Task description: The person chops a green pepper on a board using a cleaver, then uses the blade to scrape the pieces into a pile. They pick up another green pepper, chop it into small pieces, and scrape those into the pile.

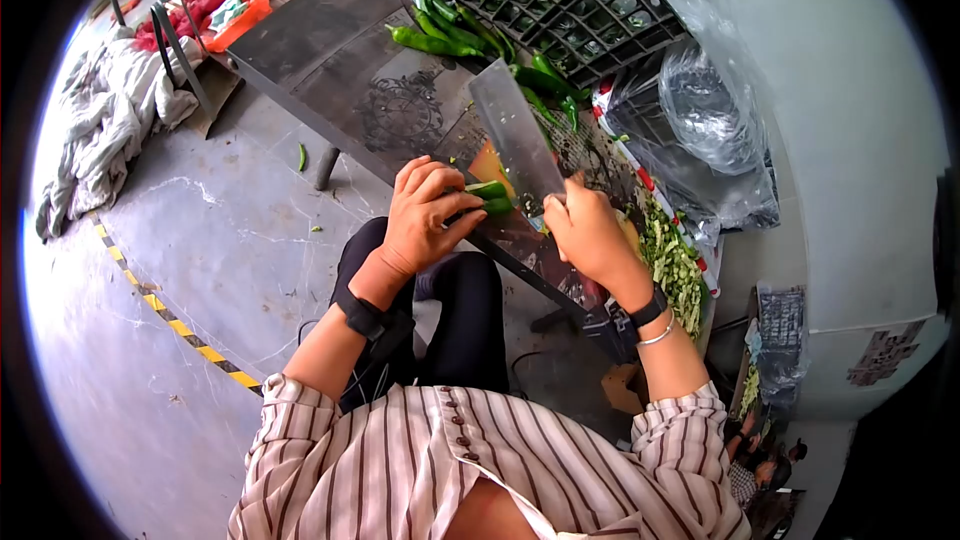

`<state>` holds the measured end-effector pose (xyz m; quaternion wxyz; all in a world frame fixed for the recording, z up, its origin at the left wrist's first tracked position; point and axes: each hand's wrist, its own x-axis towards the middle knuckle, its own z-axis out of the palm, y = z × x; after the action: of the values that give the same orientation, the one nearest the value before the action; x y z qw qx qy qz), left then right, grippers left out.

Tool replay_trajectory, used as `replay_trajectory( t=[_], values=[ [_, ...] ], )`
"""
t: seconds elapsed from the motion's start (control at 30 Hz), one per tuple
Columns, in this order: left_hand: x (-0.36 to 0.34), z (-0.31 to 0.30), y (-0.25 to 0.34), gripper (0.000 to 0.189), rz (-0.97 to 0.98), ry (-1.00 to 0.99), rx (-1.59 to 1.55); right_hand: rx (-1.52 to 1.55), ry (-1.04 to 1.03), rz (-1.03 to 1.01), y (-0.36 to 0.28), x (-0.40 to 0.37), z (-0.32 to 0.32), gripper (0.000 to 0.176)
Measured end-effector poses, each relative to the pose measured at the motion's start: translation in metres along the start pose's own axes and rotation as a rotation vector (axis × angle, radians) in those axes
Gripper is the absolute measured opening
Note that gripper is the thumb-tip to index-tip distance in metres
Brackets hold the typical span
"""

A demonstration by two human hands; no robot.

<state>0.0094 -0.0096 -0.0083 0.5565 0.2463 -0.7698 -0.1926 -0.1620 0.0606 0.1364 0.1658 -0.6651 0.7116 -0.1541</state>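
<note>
My left hand point(428, 212) is closed on green peppers point(492, 198) at the near edge of a dark table point(330, 70). My right hand point(590, 235) grips the handle of a wide cleaver point(515, 130), its blade pointing up and to the left, just beyond the held peppers. Part of an orange and yellow surface point(490, 168) shows beside the blade. Whole green peppers point(440, 35) lie farther back on the table. Chopped green pieces point(668, 265) are heaped to the right of my right hand.
A black plastic crate point(570, 5) stands at the table's back, with clear plastic bags point(700, 110) on its right. An orange basin point(240, 22) and grey-white cloth point(110, 125) are at the left. Yellow-black tape point(175, 323) crosses the floor. Another person point(765, 470) is at the lower right.
</note>
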Motion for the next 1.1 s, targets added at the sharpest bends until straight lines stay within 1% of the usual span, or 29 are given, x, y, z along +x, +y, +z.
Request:
replay_trajectory(
  t=[0.1, 0.23, 0.43, 0.5, 0.57, 0.63, 0.7, 0.77, 0.8, 0.87, 0.97, 1.0, 1.03, 1.1],
  values=[
    [0.000, 0.001, 0.000, 0.020, -0.006, 0.006, 0.003, 0.040, -0.033, 0.043, 0.003, -0.007, 0.007, 0.022],
    [0.000, 0.000, 0.000, 0.021, -0.006, 0.009, -0.018, 0.016, -0.062, 0.042, 0.011, -0.006, 0.014, 0.024],
    [0.000, 0.000, 0.000, 0.022, -0.007, -0.003, -0.007, 0.019, -0.153, 0.111, 0.003, -0.001, 0.005, 0.024],
    [0.002, 0.000, -0.001, 0.022, -0.012, -0.006, -0.006, -0.004, -0.163, 0.104, 0.002, 0.004, 0.004, 0.024],
    [0.002, 0.000, 0.001, 0.018, -0.021, 0.010, 0.019, -0.028, -0.182, 0.103, 0.006, 0.009, 0.009, 0.024],
    [-0.002, 0.002, 0.001, 0.020, -0.026, -0.010, 0.002, 0.032, -0.099, 0.048, 0.008, 0.017, 0.019, 0.024],
    [0.001, 0.001, 0.000, 0.022, -0.025, -0.011, -0.001, 0.025, -0.070, 0.026, 0.004, 0.030, 0.021, 0.024],
    [0.002, 0.000, 0.001, 0.022, -0.011, -0.004, -0.001, -0.078, -0.019, -0.064, 0.006, 0.036, 0.024, 0.025],
    [0.002, 0.000, 0.001, 0.022, -0.004, 0.003, 0.001, -0.082, -0.012, -0.070, 0.008, 0.036, 0.024, 0.025],
    [0.001, 0.001, 0.001, 0.021, -0.022, 0.006, 0.009, 0.100, -0.037, 0.079, 0.013, 0.034, 0.021, 0.025],
    [0.001, 0.001, 0.000, 0.017, -0.003, 0.021, -0.011, 0.085, -0.014, 0.000, 0.019, 0.023, 0.014, 0.025],
    [0.001, 0.001, 0.001, 0.021, -0.005, 0.020, -0.009, 0.144, -0.061, 0.146, -0.007, 0.014, 0.002, 0.024],
    [-0.001, 0.001, 0.001, 0.021, -0.011, 0.017, -0.012, 0.145, -0.066, 0.152, -0.005, 0.009, 0.004, 0.024],
    [0.000, 0.002, 0.000, 0.020, -0.023, 0.008, -0.006, 0.029, -0.016, 0.017, 0.000, 0.002, 0.004, 0.024]
  ],
)
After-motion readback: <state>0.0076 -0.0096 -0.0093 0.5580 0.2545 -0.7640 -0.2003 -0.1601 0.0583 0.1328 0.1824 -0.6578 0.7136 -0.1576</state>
